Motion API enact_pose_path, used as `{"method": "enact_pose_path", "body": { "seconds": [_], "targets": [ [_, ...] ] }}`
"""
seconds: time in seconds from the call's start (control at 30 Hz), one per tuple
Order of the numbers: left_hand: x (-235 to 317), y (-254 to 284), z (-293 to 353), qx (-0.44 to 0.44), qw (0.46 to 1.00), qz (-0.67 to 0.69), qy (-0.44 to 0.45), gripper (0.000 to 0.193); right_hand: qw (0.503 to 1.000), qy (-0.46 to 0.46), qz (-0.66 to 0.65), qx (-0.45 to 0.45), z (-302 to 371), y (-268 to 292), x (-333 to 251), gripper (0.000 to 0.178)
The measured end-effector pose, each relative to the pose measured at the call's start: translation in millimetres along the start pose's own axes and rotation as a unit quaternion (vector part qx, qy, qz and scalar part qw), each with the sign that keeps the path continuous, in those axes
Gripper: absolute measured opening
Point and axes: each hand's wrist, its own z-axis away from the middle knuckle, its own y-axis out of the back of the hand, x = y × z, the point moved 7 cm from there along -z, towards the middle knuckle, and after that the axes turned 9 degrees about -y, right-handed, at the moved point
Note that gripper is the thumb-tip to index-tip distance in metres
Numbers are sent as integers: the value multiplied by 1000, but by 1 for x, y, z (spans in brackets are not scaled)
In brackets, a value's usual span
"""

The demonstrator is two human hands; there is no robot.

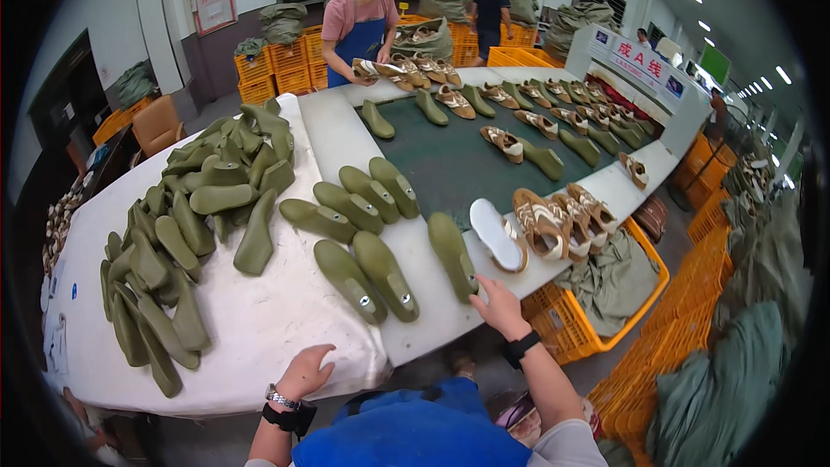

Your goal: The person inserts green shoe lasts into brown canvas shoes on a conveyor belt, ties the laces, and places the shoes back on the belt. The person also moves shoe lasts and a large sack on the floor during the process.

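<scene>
My left hand [304, 372] hovers over the near edge of the white cloth, fingers apart, holding nothing. My right hand [501, 306] has its fingers spread at the heel end of a green shoe last [450, 246] on the white table border; whether they touch it is hard to tell. Left of that last lie two more green lasts [386, 275] side by side, with another group of lasts [348, 206] behind them. Brown-and-white sneakers [545, 225] stand in a row to the right, beside a shoe [499, 235] tipped to show its white sole.
A heap of green lasts [186, 233] covers the cloth at left. More lasts and sneakers stand in rows on the dark green belt [432, 156]. Across the table a person [363, 22] in a blue apron handles shoes. An orange crate [596, 311] with grey-green cloth stands at right, below the table edge.
</scene>
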Motion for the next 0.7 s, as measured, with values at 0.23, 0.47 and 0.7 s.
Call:
{"method": "enact_pose_path", "body": {
  "seconds": [0.23,0.47,0.7],
  "targets": [
    [-6,-16,-132,244,966,-54,71,40,994,60,5,-91,-106,5,51,33],
    [-41,-62,-162,287,903,-159,277,48,990,4,-64,-130,-146,48,133,24],
    [-66,-73,-130,449,782,161,400,71,855,291,-38,-428,-112,-35,5,51]
  ]
}}
